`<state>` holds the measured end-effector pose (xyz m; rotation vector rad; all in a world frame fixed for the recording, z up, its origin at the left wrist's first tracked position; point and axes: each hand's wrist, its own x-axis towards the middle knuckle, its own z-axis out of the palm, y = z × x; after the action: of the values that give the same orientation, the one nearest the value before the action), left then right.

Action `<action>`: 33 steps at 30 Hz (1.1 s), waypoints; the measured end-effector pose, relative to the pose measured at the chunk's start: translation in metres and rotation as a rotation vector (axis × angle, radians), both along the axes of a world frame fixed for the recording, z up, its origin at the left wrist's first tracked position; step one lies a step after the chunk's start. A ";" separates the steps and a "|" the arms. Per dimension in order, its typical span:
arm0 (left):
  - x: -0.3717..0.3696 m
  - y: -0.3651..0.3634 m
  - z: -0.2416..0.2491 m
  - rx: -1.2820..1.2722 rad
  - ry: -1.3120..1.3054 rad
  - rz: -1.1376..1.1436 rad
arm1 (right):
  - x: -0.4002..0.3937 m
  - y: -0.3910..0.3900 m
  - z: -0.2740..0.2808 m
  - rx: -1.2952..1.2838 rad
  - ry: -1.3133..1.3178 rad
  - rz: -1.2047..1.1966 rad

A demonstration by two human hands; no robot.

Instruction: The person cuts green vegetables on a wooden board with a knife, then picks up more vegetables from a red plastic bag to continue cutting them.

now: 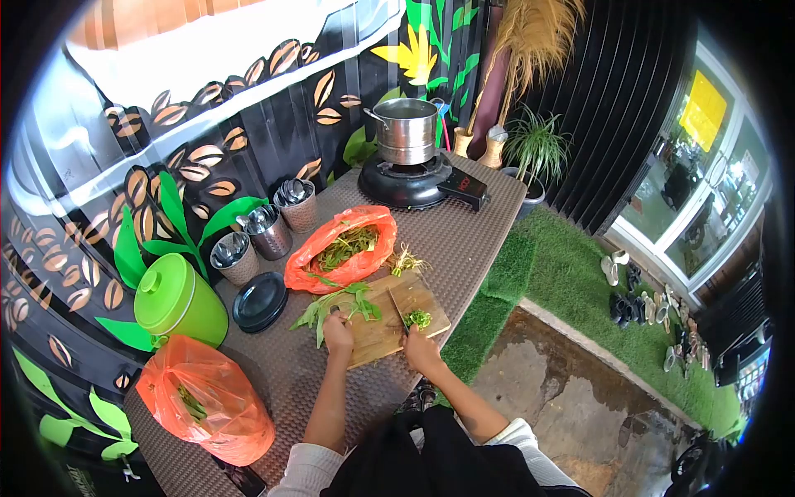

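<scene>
My left hand [338,331] is closed on a bunch of leafy greens [315,311] at the left edge of a wooden cutting board [377,338]. In my right hand [421,348] is a knife [397,306], its blade pointing away from me over the board. Chopped greens [418,319] lie on the board just right of the blade. Root ends [406,262] sit at the board's far edge. Behind the board, an open orange plastic bag [339,248] holds more greens.
A steel pot [406,132] stands on a black portable stove [406,184] at the table's far end. Three cutlery holders [267,232], dark plates [260,301], a green lidded bucket [180,302] and a second orange bag [207,402] stand along the left side.
</scene>
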<state>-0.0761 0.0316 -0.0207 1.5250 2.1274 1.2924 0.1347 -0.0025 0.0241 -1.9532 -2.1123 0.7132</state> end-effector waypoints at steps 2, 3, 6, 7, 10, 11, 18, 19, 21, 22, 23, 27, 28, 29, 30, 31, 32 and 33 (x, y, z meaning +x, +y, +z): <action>-0.001 -0.001 0.009 -0.096 -0.069 -0.009 | 0.000 0.000 0.000 -0.002 -0.004 -0.001; 0.000 -0.004 0.018 -0.127 -0.126 -0.009 | -0.001 0.000 0.000 -0.005 -0.007 -0.002; -0.006 -0.003 0.025 -0.143 -0.245 -0.005 | -0.001 0.001 0.001 -0.025 -0.008 -0.002; -0.010 0.000 0.023 -0.128 -0.307 -0.002 | 0.000 0.001 0.000 -0.026 -0.008 -0.002; -0.015 0.008 0.022 0.032 -0.373 -0.009 | 0.000 0.000 0.002 -0.021 -0.004 0.009; -0.015 0.011 0.023 0.035 -0.372 -0.008 | 0.001 -0.001 0.004 -0.027 -0.002 0.016; 0.046 0.009 0.021 0.054 -0.766 -0.201 | 0.003 0.000 0.012 -0.051 0.032 0.020; 0.054 0.007 0.019 0.029 -0.745 -0.228 | 0.005 0.000 0.012 -0.050 0.031 0.017; 0.063 0.000 0.016 -0.072 -0.729 -0.241 | 0.007 0.001 0.013 -0.049 0.046 0.019; 0.066 -0.001 0.017 -0.172 -0.708 -0.248 | 0.008 0.001 0.014 -0.049 0.047 0.017; 0.067 -0.002 0.018 -0.172 -0.708 -0.251 | 0.009 0.001 0.014 -0.055 0.054 0.016; 0.061 -0.007 0.037 -0.273 -0.542 -0.315 | 0.012 0.000 0.012 -0.055 0.074 0.016; 0.057 -0.006 0.036 -0.241 -0.326 -0.386 | 0.012 0.000 0.012 -0.058 0.075 0.015; 0.055 -0.003 0.035 -0.243 -0.326 -0.386 | 0.012 0.000 0.012 -0.059 0.086 0.014; 0.052 0.002 0.031 -0.113 -0.272 -0.514 | 0.012 0.000 0.011 -0.059 0.098 0.013; 0.049 0.006 0.027 0.019 -0.215 -0.640 | 0.012 -0.001 0.011 -0.061 0.100 0.014; 0.042 0.008 0.023 0.018 -0.215 -0.640 | 0.012 -0.001 0.011 -0.056 0.100 0.016; 0.036 0.009 0.025 -0.011 -0.036 -0.619 | 0.012 -0.001 0.010 -0.050 0.100 0.017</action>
<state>-0.0402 0.0402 0.0040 1.9186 1.4453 1.0597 0.1472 -0.0034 0.0337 -1.8848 -2.0741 0.8565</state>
